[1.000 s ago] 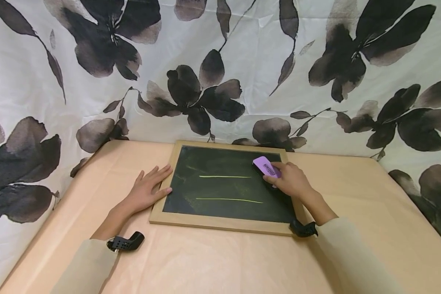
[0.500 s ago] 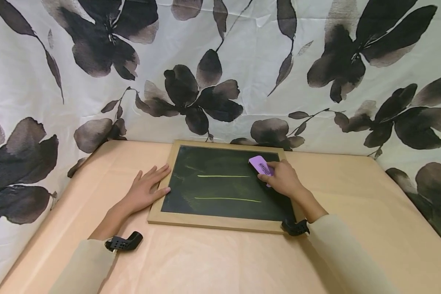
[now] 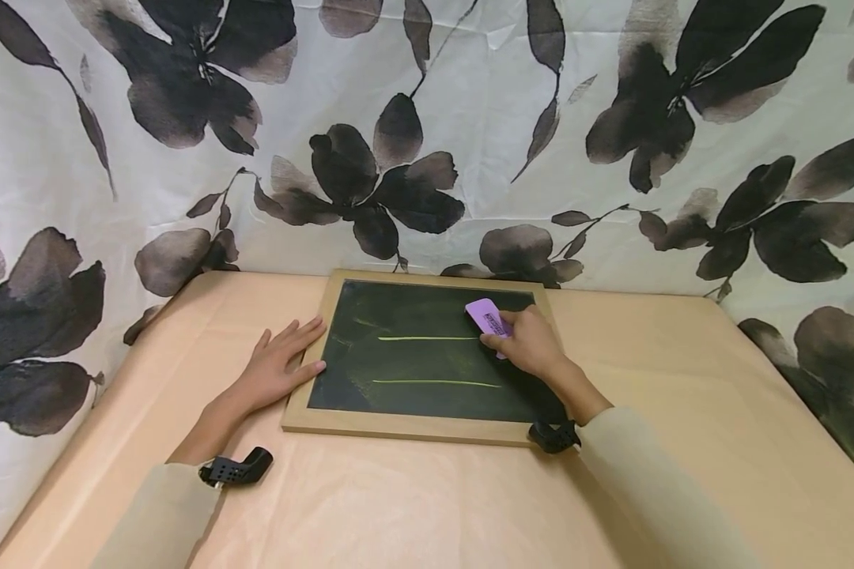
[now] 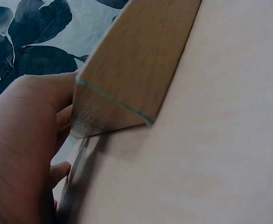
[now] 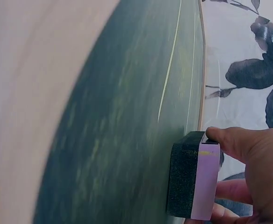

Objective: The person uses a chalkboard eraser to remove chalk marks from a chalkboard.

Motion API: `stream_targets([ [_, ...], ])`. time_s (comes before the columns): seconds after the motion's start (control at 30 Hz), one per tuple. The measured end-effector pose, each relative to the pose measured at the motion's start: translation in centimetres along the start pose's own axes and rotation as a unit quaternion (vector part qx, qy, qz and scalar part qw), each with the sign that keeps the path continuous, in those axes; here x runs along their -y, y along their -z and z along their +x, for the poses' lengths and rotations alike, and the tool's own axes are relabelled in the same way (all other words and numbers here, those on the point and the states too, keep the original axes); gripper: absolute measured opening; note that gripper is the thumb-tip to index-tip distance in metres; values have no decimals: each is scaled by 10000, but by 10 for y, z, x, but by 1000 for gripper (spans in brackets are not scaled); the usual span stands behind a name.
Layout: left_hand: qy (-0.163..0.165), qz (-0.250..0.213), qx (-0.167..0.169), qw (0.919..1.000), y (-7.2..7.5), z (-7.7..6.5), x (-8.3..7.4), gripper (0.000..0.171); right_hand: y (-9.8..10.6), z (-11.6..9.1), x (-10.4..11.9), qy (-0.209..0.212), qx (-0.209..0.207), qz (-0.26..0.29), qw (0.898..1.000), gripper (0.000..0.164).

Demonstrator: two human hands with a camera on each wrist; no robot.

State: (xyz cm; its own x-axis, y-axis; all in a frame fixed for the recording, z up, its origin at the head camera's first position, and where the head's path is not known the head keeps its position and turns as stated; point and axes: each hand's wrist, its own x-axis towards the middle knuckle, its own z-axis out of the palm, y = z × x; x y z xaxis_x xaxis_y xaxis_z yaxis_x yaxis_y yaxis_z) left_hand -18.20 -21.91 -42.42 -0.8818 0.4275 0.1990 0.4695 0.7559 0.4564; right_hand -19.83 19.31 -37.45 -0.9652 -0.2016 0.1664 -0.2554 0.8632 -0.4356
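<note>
A chalkboard [image 3: 398, 405] in a light wooden frame lies on the table, with two yellow chalk lines across it, the upper line [image 3: 420, 338] and the lower line [image 3: 434, 383]. My right hand [image 3: 534, 344] grips a purple eraser [image 3: 485, 314] between thumb and fingers, over the right end of the upper line. In the right wrist view the eraser's dark felt side [image 5: 182, 182] faces the board. Fingers spread, my left hand [image 3: 273, 371] rests on the board's left frame, with thumb and fingertips at its edge. The left wrist view shows this hand [image 4: 24, 140] beside the wooden frame [image 4: 136, 60].
The table [image 3: 398, 506] has a peach-coloured cover. Behind it and along both sides hangs a white cloth [image 3: 498, 142] printed with dark flowers. Black wrist devices sit on the left wrist [image 3: 236, 468] and the right wrist [image 3: 553, 436]. Faint chalk smudges mark the board.
My right hand has moved the eraser leftward on the board, onto the right end of the upper line. The left hand keeps its place at the frame. The whole view has shifted slightly.
</note>
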Motion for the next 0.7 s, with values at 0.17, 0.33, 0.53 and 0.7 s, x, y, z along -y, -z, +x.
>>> stream_targets([
  [0.17,6,-60,-9,10000,0,1,0,68,-7,4,12,-257,104,129,9995,63],
  [0.33,32,-89,3,10000,0,0,1,69,-17,8,27,-325,92,140,9993,64],
  [0.53,15,-71,-5,10000,0,0,1,70,-29,13,47,-217,141,140,9996,66],
  [0.7,-40,-99,-47,9999,-2,0,1,70,-38,19,59,-126,161,205,9996,65],
])
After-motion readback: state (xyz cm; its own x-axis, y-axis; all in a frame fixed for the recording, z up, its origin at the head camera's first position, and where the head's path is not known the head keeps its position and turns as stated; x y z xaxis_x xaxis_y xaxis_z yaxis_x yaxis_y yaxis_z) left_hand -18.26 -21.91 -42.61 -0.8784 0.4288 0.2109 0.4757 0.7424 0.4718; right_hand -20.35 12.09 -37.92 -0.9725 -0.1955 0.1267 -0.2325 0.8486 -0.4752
